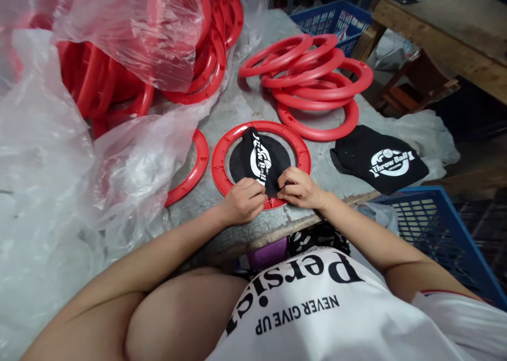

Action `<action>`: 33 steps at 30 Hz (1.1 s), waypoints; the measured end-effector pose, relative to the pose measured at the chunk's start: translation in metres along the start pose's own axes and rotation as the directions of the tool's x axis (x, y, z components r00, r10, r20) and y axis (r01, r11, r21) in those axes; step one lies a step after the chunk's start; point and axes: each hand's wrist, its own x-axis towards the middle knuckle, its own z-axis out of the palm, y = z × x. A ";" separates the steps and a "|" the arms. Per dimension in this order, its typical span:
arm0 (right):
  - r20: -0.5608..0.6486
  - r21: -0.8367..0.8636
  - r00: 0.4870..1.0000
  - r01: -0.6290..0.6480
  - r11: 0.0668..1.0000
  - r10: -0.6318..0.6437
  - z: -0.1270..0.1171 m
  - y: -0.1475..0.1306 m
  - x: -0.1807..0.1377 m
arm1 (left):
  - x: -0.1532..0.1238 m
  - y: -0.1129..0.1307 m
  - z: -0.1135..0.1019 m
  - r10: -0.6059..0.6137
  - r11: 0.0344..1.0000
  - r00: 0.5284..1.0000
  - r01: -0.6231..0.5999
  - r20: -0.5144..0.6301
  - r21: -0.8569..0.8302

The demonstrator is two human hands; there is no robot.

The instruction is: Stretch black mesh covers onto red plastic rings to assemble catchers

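Observation:
A red plastic ring [225, 144] lies flat on the grey table in front of me. A black mesh cloth [259, 160] with a white "Throw Ball" print lies crumpled across its middle. My left hand [242, 200] pinches the cloth's near edge at the ring's front rim, fingers closed. My right hand [299, 188] grips the same edge just to the right, fingers pressed together on the cloth and ring.
A pile of black printed cloths [380, 160] lies to the right. Several loose red rings [317, 78] are stacked behind. Another red ring [194, 165] peeks from clear plastic bags [119, 155] of rings at left. Blue crates stand at right [435, 229] and far back [336, 18].

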 end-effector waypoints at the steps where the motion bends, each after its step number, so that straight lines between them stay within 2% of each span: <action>1: -0.003 0.001 1.000 0.006 1.000 -0.006 0.000 0.000 0.000 | 0.000 0.000 0.000 0.000 1.000 1.000 0.000 0.000 0.003; 8: -0.008 -0.011 1.000 0.026 1.000 -0.027 0.000 -0.001 -0.001 | 0.000 0.000 0.000 0.022 1.000 0.999 -0.022 -0.030 0.017; 21: 0.007 -0.077 1.000 0.008 0.997 -0.007 0.004 0.000 -0.004 | -0.003 -0.001 0.001 -0.022 0.999 0.999 0.021 0.036 0.029; 33: 0.014 -0.107 1.000 -0.009 0.994 0.010 0.002 -0.001 -0.005 | -0.001 0.000 0.001 0.001 0.997 1.000 -0.002 0.023 0.071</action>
